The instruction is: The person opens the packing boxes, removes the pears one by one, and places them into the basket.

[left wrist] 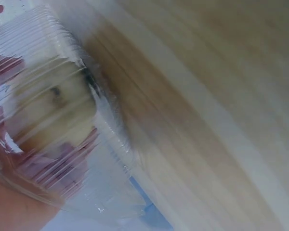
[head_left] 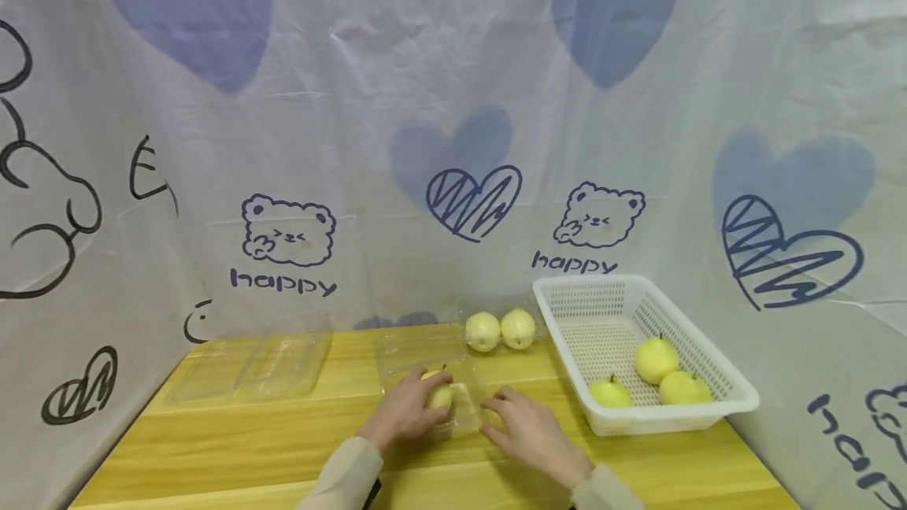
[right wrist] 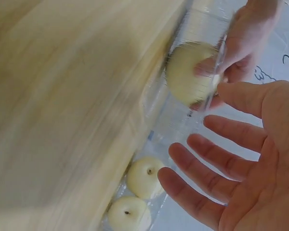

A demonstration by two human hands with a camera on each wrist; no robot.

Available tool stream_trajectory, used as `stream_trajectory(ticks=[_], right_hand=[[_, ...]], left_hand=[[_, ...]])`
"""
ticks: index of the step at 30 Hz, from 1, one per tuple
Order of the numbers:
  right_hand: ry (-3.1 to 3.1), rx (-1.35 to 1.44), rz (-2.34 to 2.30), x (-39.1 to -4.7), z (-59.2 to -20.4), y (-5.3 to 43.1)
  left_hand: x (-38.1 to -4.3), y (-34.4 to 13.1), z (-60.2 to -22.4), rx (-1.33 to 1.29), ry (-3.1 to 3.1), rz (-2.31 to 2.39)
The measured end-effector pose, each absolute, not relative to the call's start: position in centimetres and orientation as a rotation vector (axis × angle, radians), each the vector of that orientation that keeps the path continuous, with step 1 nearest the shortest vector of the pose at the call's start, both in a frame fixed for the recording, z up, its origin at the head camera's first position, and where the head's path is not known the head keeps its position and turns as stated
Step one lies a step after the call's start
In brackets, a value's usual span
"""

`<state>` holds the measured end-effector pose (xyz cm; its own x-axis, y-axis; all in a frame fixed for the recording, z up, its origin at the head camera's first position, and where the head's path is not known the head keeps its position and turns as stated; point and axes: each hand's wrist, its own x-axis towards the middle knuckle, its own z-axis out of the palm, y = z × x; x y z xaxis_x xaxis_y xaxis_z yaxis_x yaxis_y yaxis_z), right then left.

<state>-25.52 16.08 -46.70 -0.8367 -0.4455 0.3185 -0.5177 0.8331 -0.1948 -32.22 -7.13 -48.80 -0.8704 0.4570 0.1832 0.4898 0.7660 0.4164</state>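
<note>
My left hand (head_left: 407,408) grips a yellow pear (head_left: 441,397) inside an open clear plastic box (head_left: 465,415) on the table. Its thumb and fingers curl round the fruit in the right wrist view, and the box's ribbed wall (left wrist: 38,43) stands in front of the pear in the left wrist view. Just right of the box is my right hand (head_left: 530,433); its fingers are spread and loosely bent, with nothing held. The right thumb tip (right wrist: 224,91) comes right up to the box wall in the right wrist view.
Behind the box, two pears (head_left: 483,331) sit side by side in another clear box. A white perforated basket (head_left: 673,419) with three pears (head_left: 657,359) stands at the right. Clear plastic boxes (head_left: 283,360) lie at the back left, near a printed cloth (head_left: 383,258).
</note>
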Motion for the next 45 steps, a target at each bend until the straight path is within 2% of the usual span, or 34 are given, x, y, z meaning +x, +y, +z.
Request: stream_trajectory(ticks=[4,9,18,23,29,45], right_hand=[[-2.771,0.715,0.478,-25.1,-45.9,16.9],[-2.703,0.552,0.505,-25.0,-44.4,18.9],[-2.583,0.28,0.462,-26.3,-43.1,24.9],[-2.618,0.153,0.475,-26.9,-43.2,28.8],[-2.679,-0.048,0.483,-27.1,-43.7,32.4],[-2.613,-0.272,0.505,-26.7,-44.5,36.7]], left_hand=[[-32.0,-7.2,-48.8,-0.774,-2.856,-0.733],[-31.9,-7.0,-48.1,-0.764,-2.741,-0.843],[-32.0,-6.6,-47.3,-0.776,-2.622,-0.821],[-32.1,-6.5,-47.4,-0.8,-2.529,-0.684],[-32.2,-6.2,-46.5,-0.681,-2.413,-0.817],[-32.1,-3.2,-44.5,-0.709,-2.259,-0.796]])
